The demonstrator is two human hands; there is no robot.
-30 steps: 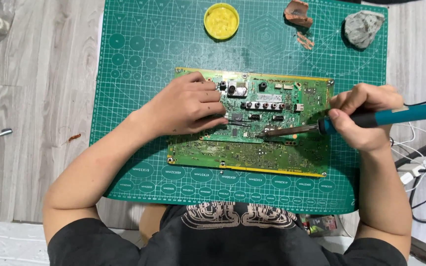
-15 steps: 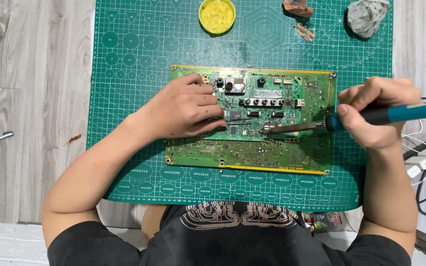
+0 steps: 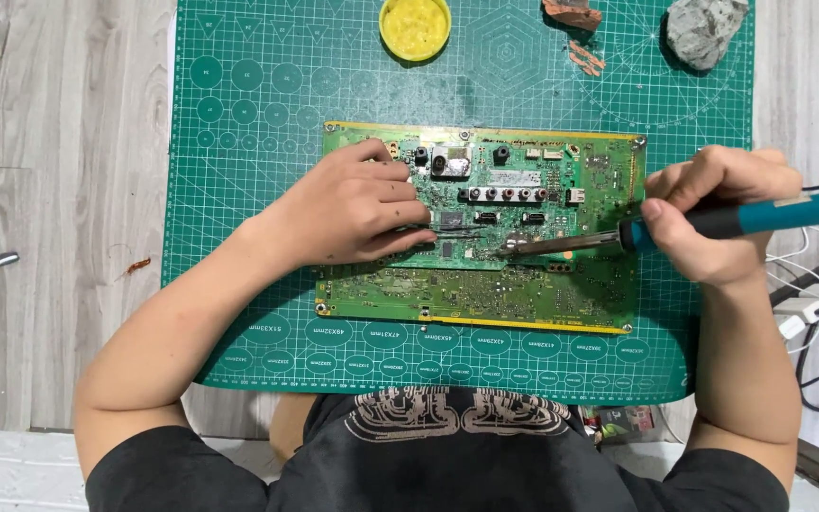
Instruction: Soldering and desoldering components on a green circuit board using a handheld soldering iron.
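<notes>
Green circuit board (image 3: 485, 228) lies flat in the middle of the green cutting mat (image 3: 239, 142), long edge toward me. I read the step in hand as soldering at a joint near the board's centre: the soldering iron (image 3: 703, 223) comes in from the right, its metal tip touching the board just below the row of round black connectors.

My right hand (image 3: 713, 223) is closed around the iron's teal handle, pen-style, cable trailing off to the right. My left hand (image 3: 353, 213) rests on the board's left half, fingers pinched on thin tweezers (image 3: 452, 230) that point toward the iron's tip; whether they grip a part I cannot tell.

Next move, I judge, calls for a steady tip and a still board.

Further out: yellow round tin (image 3: 415, 27) at the mat's top edge, grey stone (image 3: 703, 30) top right, white cables (image 3: 808, 303) beside the right wrist.
</notes>
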